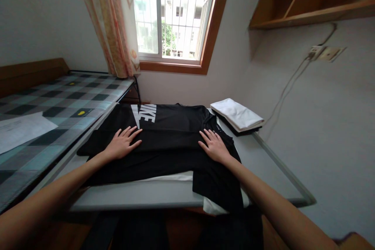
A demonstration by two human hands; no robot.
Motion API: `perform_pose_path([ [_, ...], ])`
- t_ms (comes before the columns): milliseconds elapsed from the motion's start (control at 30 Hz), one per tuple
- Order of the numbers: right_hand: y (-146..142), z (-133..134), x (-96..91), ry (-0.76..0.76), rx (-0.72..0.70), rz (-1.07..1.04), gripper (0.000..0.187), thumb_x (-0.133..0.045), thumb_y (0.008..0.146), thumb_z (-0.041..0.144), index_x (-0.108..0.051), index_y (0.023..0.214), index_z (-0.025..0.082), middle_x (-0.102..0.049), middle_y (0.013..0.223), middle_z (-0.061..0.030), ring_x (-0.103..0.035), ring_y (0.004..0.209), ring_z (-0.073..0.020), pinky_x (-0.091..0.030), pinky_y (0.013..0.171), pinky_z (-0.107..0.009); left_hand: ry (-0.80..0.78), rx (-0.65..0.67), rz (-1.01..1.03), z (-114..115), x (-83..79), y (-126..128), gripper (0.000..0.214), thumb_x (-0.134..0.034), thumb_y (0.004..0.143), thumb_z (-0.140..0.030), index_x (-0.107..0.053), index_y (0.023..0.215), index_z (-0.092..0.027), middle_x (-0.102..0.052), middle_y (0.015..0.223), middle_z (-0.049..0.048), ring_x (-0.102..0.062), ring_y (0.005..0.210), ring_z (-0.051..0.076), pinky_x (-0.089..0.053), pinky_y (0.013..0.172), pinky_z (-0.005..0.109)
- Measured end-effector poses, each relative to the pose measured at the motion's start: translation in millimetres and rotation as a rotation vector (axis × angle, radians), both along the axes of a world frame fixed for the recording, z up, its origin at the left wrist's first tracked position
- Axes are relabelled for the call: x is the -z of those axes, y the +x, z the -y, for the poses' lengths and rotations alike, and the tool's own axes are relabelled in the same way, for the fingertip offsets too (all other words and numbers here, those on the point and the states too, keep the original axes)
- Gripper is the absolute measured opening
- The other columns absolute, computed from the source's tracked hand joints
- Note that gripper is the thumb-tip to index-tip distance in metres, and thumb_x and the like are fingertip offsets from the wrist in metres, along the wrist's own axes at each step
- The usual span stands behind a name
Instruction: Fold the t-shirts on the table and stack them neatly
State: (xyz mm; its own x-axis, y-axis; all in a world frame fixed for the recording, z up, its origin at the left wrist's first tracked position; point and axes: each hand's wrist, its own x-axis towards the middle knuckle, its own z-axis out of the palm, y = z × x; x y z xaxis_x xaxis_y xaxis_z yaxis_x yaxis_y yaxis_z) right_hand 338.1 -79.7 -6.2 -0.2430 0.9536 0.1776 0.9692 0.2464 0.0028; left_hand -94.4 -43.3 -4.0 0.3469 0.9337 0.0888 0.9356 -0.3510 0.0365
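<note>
A black T-shirt (172,144) with white lettering lies spread sideways on the grey table (140,197), its collar toward the right. My left hand (123,143) rests flat on the shirt near its lower hem, fingers spread beside the white print. Near the collar, my right hand (214,145) also presses flat on the fabric with fingers apart. One short sleeve droops over the table's near edge. Some white cloth (215,206) peeks out from under that sleeve and along the shirt's near side.
Folded white cloth (237,113) sits on something black at the table's back right corner. Left of the table is a bed with a checked mattress (67,97) and a paper (25,127). Cables (283,95) hang down the right wall, below a wooden shelf (310,13).
</note>
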Motion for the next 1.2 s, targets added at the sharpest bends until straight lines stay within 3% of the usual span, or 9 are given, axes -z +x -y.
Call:
perform_pose_path([
  [167, -1.4, 13.5, -2.0, 0.009, -0.021, -0.008, 0.063, -0.03, 0.097, 0.056, -0.04, 0.147, 0.019, -0.038, 0.153, -0.0108, -0.03, 0.142, -0.0274, -0.024, 0.114, -0.045, -0.026, 0.021, 0.007, 10.3, -4.4, -6.1, 0.061, -0.035, 0.092, -0.058, -0.037, 0.147, -0.033, -0.036, 0.154, 0.0051, -0.03, 0.141, 0.029, -0.019, 0.113, 0.051],
  [400, -11.5, -3.6, -26.3, 0.093, 0.017, -0.032, 0.037, -0.036, 0.099, 0.036, -0.066, 0.116, 0.021, -0.065, 0.12, -0.0104, -0.056, 0.112, -0.025, -0.028, 0.107, -0.045, 0.01, 0.038, 0.1, -15.9, -20.8, -7.8, 0.044, -0.042, 0.09, -0.048, -0.063, 0.121, -0.025, -0.06, 0.127, 0.0097, -0.055, 0.114, 0.028, -0.041, 0.094, 0.042],
  [533, -13.6, -15.1, -30.1, 0.095, 0.059, -0.002, 0.031, -0.039, 0.097, 0.029, -0.068, 0.101, 0.02, -0.065, 0.107, -0.0109, -0.057, 0.099, -0.0244, -0.036, 0.094, -0.038, 0.029, 0.055, 0.175, -28.7, -19.3, -13.3, 0.034, -0.044, 0.089, -0.046, -0.067, 0.104, -0.026, -0.064, 0.114, 0.0076, -0.057, 0.107, 0.027, -0.043, 0.09, 0.041],
  [700, -12.5, -19.2, -25.9, 0.105, 0.089, 0.023, 0.03, -0.038, 0.098, 0.029, -0.066, 0.101, 0.019, -0.063, 0.106, -0.0109, -0.056, 0.098, -0.0245, -0.037, 0.087, -0.037, 0.06, 0.06, 0.235, -37.0, -12.7, -19.5, 0.032, -0.043, 0.088, -0.045, -0.066, 0.09, -0.023, -0.065, 0.104, 0.008, -0.059, 0.099, 0.026, -0.045, 0.086, 0.039],
  [1000, -14.3, -24.8, -28.1, 0.05, 0.112, 0.057, 0.032, -0.033, 0.1, 0.031, -0.062, 0.104, 0.021, -0.061, 0.108, -0.0112, -0.054, 0.098, -0.024, -0.04, 0.079, -0.034, 0.069, 0.024, 0.217, -33.0, -18.8, -14.0, 0.029, -0.042, 0.088, -0.04, -0.065, 0.09, -0.022, -0.066, 0.098, 0.0083, -0.06, 0.094, 0.025, -0.047, 0.085, 0.039],
  [1200, -16.4, -28.6, -33.6, 0.05, 0.098, 0.026, 0.03, -0.039, 0.099, 0.037, -0.064, 0.103, 0.022, -0.062, 0.105, -0.0106, -0.056, 0.098, -0.0252, -0.039, 0.083, -0.036, 0.12, 0.032, 0.117, -28.6, -22.9, -6.1, 0.031, -0.04, 0.09, -0.039, -0.065, 0.097, -0.022, -0.065, 0.105, 0.0089, -0.061, 0.098, 0.026, -0.047, 0.084, 0.038],
])
